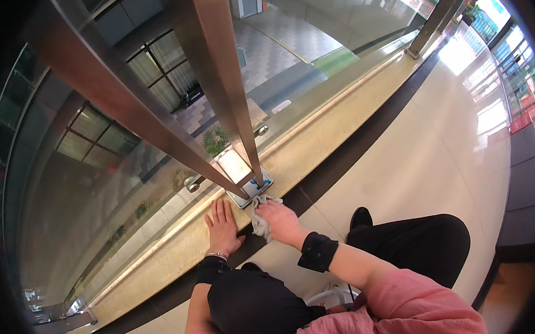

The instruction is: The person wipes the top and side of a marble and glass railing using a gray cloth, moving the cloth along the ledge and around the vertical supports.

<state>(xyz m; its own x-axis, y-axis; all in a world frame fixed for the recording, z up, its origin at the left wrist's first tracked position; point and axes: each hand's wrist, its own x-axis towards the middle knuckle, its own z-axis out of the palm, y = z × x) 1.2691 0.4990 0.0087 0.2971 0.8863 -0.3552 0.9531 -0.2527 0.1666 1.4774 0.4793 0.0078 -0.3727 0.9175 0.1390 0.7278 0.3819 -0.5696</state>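
A metal railing post with two upright bars (240, 90) rises from a base plate (250, 191) on a yellowish stone ledge (325, 131). My right hand (281, 220) grips a grey cloth (262, 224), bunched against the near edge of the base plate. Something blue shows on the plate, between the bars. Flat on the ledge, left of the plate, rests my left hand (223, 229), fingers apart and holding nothing.
Round metal glass clamps (192, 184) flank the post, beside glass panels overlooking a lower floor. Another railing post (418, 40) stands farther along the ledge. A dark stone strip (310, 196) borders the glossy tiled floor (387, 169). Below me is a partly hidden white container (323, 296).
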